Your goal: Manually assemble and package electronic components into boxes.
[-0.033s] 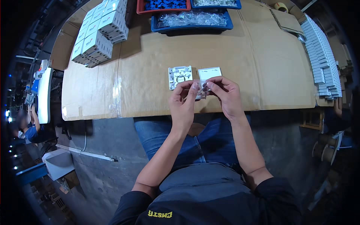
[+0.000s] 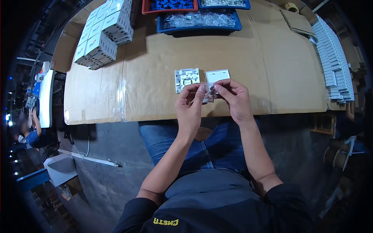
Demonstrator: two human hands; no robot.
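Note:
Between my two hands is a small clear plastic bag (image 2: 209, 99) with little dark and pale pieces in it, too small to name. My left hand (image 2: 189, 109) pinches the bag's left side between thumb and fingers. On its other side, my right hand (image 2: 237, 101) has thumb and fingertips closed on the upper edge. Just beyond my left fingers, a white plastic housing (image 2: 187, 79) lies with its moulded inside facing up. To its right is a flat white cover (image 2: 217, 74), its near part hidden by my right hand.
Stacked white boxes (image 2: 101, 37) stand at the far left. At the back are a blue tray of clear bags (image 2: 199, 32), a red tray of blue parts (image 2: 145, 7) and another blue tray (image 2: 245, 5). White pieces (image 2: 333, 60) line the right edge. Another person (image 2: 35, 132) sits far left.

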